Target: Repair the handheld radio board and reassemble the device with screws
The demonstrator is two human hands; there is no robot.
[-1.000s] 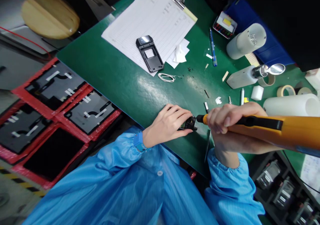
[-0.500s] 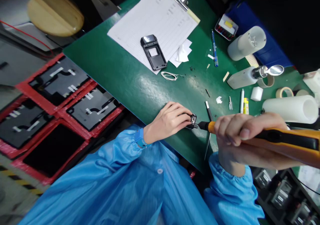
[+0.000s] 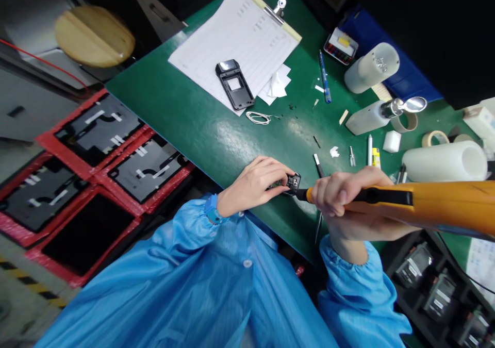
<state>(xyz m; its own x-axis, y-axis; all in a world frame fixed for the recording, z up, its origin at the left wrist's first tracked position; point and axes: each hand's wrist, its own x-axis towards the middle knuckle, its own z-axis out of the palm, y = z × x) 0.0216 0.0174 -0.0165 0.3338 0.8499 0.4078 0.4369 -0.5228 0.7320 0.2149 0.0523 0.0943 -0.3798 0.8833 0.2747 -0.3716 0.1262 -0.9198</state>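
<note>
**Orange driver tip met a small black part at the worktop's edge**

A person in a smooth blue smock stood at a glossy green worktop (image 3: 201, 126). The left hand (image 3: 253, 185) lay curled, its fingers (image 3: 276, 170) pinching a small black part (image 3: 293, 183) flat against the mat near the front edge. The right hand (image 3: 348, 203) was wrapped tight around a long orange plastic electric screwdriver (image 3: 433, 206), whose dark tip touched the part just beside the left fingertips. Farther back lay a clipboard (image 3: 240, 38) of white paper carrying a rectangular black plastic frame (image 3: 234, 85). Red trays (image 3: 96, 131) sat to the left, white cylinders (image 3: 444, 161) to the right.
</note>
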